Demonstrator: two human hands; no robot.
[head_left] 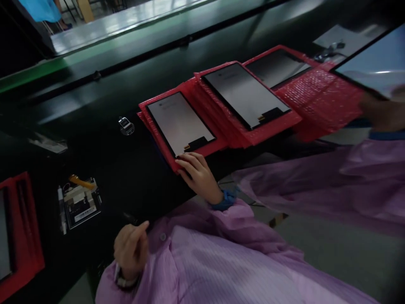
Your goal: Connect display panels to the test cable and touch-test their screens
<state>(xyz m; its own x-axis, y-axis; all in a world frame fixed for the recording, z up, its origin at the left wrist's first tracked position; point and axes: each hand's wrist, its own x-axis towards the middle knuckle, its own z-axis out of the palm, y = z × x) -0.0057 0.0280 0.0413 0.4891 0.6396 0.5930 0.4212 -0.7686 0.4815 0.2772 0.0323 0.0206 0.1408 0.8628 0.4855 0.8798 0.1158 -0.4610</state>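
- Red bubble-wrap sleeves (pixel 274 126), stacked beyond the right hand (pixel 199 173), carry three grey-faced, black-edged rectangular panels (pixel 180 122); its bent fingers touch the nearest panel's near edge, but I cannot tell if they grip.
- One similar panel (pixel 4 236) on red wrap, left of the left hand (pixel 131 251), whose fingers are half-curled, released.
- One small circuit module with orange ribbon (pixel 82 202), one white pen (pixel 62 207) beside it, left of those fingers.
- One larger panel (pixel 376 67) in a co-worker's hand (pixel 386 112), right of the right fingers.

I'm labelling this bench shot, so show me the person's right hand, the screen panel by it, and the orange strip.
Right hand (pixel 203 179): head view, back of the hand.
Screen panel (pixel 179 120): head view, its pale face.
Orange strip (pixel 81 182): head view, middle of its length.
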